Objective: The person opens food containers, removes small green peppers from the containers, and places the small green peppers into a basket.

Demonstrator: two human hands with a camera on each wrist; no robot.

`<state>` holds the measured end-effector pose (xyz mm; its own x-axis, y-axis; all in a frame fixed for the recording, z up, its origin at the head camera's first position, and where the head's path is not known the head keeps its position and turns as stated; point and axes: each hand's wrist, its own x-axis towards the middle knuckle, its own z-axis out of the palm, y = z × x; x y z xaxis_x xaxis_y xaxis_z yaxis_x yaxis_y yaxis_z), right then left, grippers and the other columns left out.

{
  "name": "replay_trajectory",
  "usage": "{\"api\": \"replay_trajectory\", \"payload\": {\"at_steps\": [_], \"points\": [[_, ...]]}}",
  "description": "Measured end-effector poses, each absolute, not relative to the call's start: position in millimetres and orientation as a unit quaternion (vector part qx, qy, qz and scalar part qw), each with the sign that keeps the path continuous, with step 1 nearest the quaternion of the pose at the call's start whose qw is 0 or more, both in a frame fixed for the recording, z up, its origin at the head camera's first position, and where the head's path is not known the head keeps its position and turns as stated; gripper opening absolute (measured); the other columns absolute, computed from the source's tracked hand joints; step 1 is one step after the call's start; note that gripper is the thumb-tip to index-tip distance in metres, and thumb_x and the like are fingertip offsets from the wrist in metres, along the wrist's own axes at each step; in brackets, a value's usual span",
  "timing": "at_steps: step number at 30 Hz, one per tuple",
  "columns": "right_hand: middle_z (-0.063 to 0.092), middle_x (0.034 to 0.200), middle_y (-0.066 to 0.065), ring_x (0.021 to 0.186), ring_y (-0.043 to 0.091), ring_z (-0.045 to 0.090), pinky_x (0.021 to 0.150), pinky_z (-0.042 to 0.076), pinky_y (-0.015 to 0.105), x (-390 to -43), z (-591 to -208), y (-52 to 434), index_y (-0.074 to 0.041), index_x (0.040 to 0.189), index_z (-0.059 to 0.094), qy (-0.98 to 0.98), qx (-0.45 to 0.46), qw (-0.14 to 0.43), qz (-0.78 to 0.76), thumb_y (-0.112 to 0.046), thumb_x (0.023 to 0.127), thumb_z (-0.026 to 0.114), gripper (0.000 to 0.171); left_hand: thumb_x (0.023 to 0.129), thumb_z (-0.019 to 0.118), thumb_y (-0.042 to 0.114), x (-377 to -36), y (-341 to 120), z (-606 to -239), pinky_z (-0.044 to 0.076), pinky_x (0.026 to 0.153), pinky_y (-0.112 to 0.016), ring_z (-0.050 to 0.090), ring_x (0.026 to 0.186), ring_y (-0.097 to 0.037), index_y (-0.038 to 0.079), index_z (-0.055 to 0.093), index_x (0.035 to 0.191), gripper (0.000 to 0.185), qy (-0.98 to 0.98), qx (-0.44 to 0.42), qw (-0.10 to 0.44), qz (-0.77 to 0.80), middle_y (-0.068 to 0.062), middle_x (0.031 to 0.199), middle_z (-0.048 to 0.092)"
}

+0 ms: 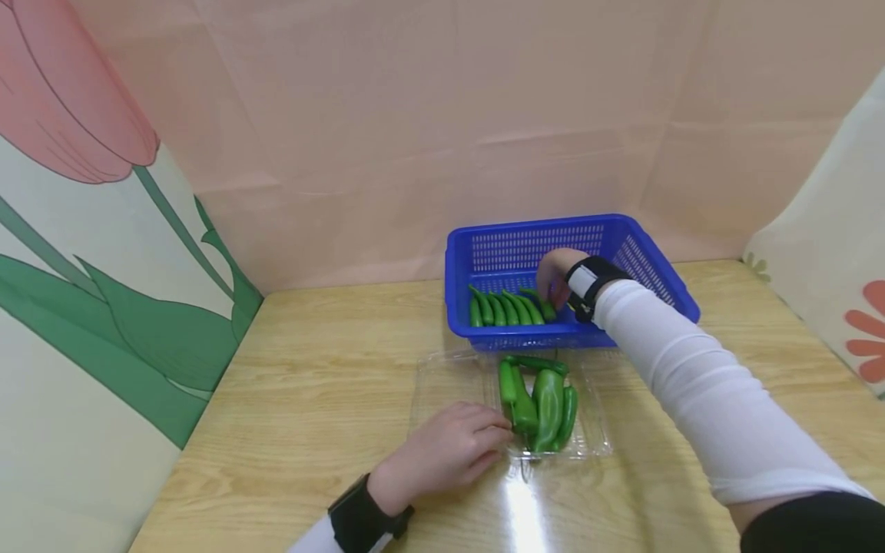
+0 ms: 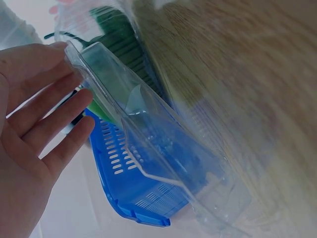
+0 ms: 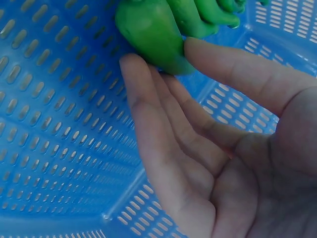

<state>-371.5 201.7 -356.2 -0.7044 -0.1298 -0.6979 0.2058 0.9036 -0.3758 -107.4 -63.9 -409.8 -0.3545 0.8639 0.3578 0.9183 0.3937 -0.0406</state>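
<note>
from my head camera, my right hand (image 1: 556, 278) reaches into the blue basket (image 1: 512, 246) at the far side of the table (image 1: 311, 369), over the right end of a row of green peppers (image 1: 508, 309). the right wrist view shows what the head view hides: my fingers (image 3: 148, 114) are nearly straight, thumb and fingertips touching one pepper (image 3: 151, 32) without closing round it. my left hand (image 1: 449, 449) rests near me at the left edge of the clear plastic tray (image 1: 591, 430), which holds more peppers (image 1: 539, 399). the left wrist view shows its fingers (image 2: 44, 109) relaxed and straight against the tray's rim (image 2: 99, 84), gripping nothing.
</note>
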Motion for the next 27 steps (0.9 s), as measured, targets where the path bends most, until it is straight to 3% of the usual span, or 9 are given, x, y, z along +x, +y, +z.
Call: {"api": "replay_trajectory", "payload": {"at_steps": [7, 27], "points": [[0.070, 0.098, 0.023, 0.088, 0.028, 0.071, 0.085, 0.057, 0.036, -371.4, -356.7, 199.3, 0.008, 0.117, 0.057, 0.896, 0.047, 0.392, -0.204, -0.004, 0.080, 0.065, 0.040, 0.089, 0.064, 0.023, -107.4, -64.3, -410.4, 0.043, 0.103, -0.022, 0.059, 0.110, -0.009, 0.016, 0.067, 0.112, 0.024, -0.820, -0.544, 0.159, -0.086, 0.004, 0.115, 0.066], [0.067, 0.108, 0.024, 0.100, 0.032, 0.067, 0.088, 0.056, 0.038, -375.3, -359.7, 202.3, 0.009, 0.117, 0.057, 0.885, 0.057, 0.416, -0.200, -0.004, 0.082, 0.065, 0.039, 0.088, 0.065, 0.023, -108.0, -64.4, -411.8, 0.042, 0.104, -0.023, 0.059, 0.111, -0.009, 0.016, 0.067, 0.112, 0.025, -0.820, -0.544, 0.156, -0.082, 0.004, 0.116, 0.065]]}}
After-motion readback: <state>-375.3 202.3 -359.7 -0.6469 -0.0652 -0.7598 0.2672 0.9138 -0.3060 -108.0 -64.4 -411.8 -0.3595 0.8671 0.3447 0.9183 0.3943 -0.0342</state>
